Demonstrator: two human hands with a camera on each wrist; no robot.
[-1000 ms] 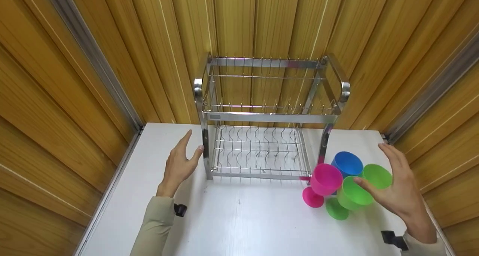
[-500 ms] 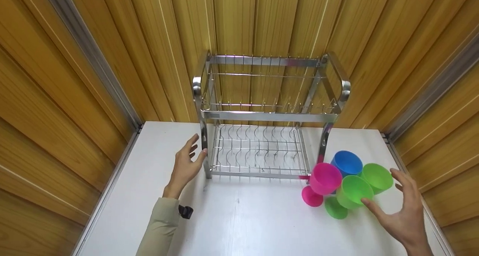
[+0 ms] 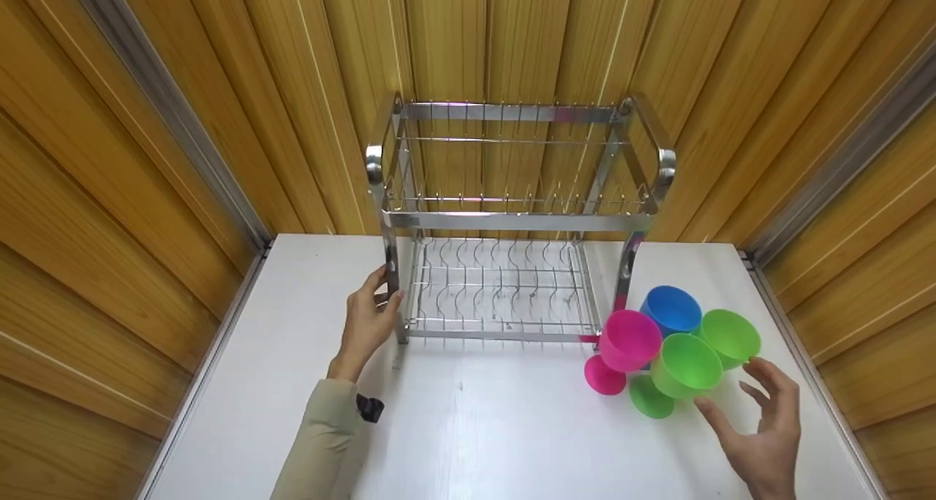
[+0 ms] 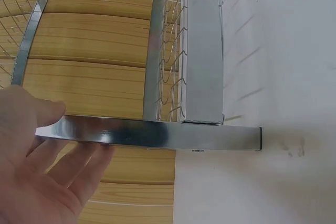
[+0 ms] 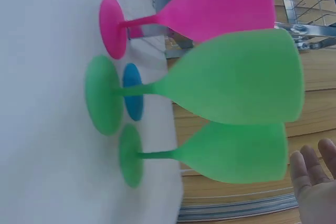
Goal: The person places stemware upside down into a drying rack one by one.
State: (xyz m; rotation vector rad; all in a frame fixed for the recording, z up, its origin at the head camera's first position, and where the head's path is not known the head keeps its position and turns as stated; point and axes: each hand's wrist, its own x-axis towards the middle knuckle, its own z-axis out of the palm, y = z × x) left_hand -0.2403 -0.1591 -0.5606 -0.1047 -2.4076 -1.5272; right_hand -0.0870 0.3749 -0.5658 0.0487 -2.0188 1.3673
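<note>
Goblets (image 3: 686, 372), long axes vertical, mouths up

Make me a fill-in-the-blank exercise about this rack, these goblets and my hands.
The left hand is around a leg of the dish rack, which has ____ tiers.
The two goblets nearest the right hand are ____.
Apart from those and the pink goblet, the remaining goblet is ____.

Missing words: two; green; blue.
</note>
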